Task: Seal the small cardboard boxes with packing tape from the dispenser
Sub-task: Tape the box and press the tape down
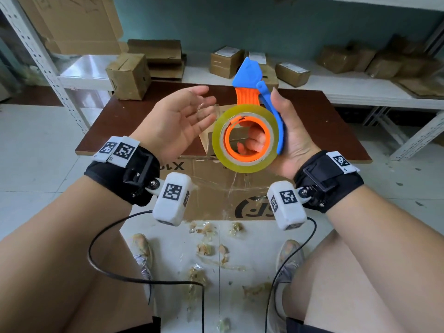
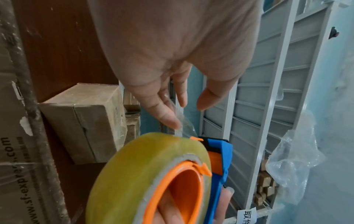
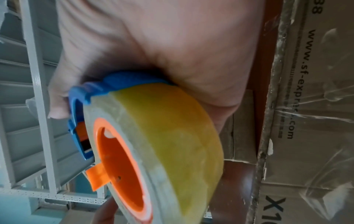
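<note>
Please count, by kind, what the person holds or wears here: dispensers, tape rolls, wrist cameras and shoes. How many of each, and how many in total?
dispenser: 1
tape roll: 1
wrist cameras: 2
shoes: 2
total: 6

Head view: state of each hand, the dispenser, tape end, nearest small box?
right hand: grips the dispenser, fingers through the core
left hand: palm up, fingers straight, tape end stuck to fingertips
dispenser: held up, blue blade end pointing away
tape end: pulled off the roll
small box: on brown board, flaps shut, seam looks untaped
</note>
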`<state>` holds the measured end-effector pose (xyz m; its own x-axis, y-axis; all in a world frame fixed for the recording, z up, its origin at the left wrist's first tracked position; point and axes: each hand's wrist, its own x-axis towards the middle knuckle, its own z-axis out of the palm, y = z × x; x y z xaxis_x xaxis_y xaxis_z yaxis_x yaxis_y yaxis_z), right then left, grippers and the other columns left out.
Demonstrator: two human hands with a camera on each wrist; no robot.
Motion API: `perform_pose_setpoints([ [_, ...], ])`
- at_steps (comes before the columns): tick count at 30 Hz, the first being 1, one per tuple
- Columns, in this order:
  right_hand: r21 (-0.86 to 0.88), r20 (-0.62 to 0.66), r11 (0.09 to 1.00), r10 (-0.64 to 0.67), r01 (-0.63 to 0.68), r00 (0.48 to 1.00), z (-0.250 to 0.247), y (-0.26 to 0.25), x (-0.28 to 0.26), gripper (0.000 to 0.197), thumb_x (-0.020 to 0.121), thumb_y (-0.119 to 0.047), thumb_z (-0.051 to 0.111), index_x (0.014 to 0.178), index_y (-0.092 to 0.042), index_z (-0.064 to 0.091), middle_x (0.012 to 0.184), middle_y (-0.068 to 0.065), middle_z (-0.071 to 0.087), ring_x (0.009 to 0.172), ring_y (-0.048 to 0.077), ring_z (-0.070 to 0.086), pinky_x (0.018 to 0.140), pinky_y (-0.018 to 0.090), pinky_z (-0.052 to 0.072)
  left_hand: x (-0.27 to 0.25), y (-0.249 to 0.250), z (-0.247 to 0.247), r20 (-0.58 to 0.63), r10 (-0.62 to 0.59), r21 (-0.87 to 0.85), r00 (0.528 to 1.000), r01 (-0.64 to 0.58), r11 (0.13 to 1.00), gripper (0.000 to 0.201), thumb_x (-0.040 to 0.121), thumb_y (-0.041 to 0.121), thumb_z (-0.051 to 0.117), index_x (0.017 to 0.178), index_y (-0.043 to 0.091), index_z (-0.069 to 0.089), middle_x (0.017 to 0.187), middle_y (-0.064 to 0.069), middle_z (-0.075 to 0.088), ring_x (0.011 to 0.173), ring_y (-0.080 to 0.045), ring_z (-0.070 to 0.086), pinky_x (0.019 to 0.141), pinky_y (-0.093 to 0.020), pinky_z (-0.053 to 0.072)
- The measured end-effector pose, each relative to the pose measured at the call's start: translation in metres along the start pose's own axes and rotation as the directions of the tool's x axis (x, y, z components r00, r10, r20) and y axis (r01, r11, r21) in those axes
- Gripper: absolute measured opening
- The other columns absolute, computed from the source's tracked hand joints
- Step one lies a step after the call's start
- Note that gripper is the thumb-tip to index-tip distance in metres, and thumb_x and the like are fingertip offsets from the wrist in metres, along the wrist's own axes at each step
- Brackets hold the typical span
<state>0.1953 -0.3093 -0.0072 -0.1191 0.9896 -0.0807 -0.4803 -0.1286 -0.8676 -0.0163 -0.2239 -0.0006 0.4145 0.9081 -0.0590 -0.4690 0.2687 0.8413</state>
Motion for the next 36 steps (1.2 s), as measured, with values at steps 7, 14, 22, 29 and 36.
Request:
perform_pose_setpoints([
  [7,-0.194,-0.031,0.98,-0.056,0.049,0.998,-0.007,0.009,0.01,0.109,0.056,-0.07,0.091,0.143,-0.012,0.063,0.139,0.02,0.066,0.13,0.039,0.062,0.111,0.055,0.05,-0.001,-0.006,-0.015,-0.219,-0.064,0.139,0.974,0.096,0.986,0.031,0.088,-0.013,0.076,0.116,-0.004,0.067,0.118,-0.023,0.071,0.101,-0.026,0.079,0.079,-0.023,0.063],
  [14,-0.491,-0.024,0.858,-0.186,0.15,0.982,-0.011,0.017,0.008,0.113,0.044,-0.073,0.096,0.114,0.011,0.068,0.107,0.025,0.067,0.097,0.035,0.062,0.087,0.051,0.049,-0.006,0.001,-0.023,-0.212,-0.142,0.274,0.967,0.198,0.941,0.039,0.085,-0.011,0.077,0.121,-0.008,0.063,0.114,-0.028,0.076,0.097,-0.03,0.08,0.077,-0.026,0.065],
  [22,-0.582,0.024,0.783,-0.253,0.22,0.967,-0.014,0.014,0.005,0.077,0.044,-0.066,0.099,0.089,-0.007,0.079,0.091,0.015,0.069,0.082,0.025,0.062,0.074,0.041,0.051,-0.008,0.004,-0.024,-0.126,-0.15,0.442,0.981,0.191,0.877,0.023,0.093,0.01,0.079,0.115,0.007,0.075,0.118,-0.016,0.078,0.09,-0.017,0.078,0.089,-0.031,0.06],
  [29,-0.639,0.067,0.736,-0.236,0.223,0.969,-0.013,0.014,0.003,0.066,0.045,-0.067,0.098,0.08,-0.016,0.077,0.081,0.012,0.062,0.075,0.022,0.058,0.069,0.04,0.048,-0.008,-0.002,-0.02,-0.139,-0.048,0.345,0.989,0.094,0.934,0.017,0.094,0.018,0.08,0.081,0.013,0.071,0.104,-0.016,0.074,0.094,-0.023,0.074,0.09,-0.032,0.063],
  [36,-0.68,0.084,0.699,-0.223,0.22,0.971,-0.011,0.009,0.002,0.048,0.051,-0.063,0.097,0.075,-0.026,0.079,0.073,-0.002,0.065,0.07,0.015,0.058,0.064,0.033,0.051,-0.013,-0.001,-0.012,-0.137,0.133,0.449,0.982,-0.059,0.892,0.033,0.098,0.016,0.077,0.065,0.019,0.079,0.076,-0.001,0.076,0.073,-0.01,0.07,0.081,-0.025,0.062],
])
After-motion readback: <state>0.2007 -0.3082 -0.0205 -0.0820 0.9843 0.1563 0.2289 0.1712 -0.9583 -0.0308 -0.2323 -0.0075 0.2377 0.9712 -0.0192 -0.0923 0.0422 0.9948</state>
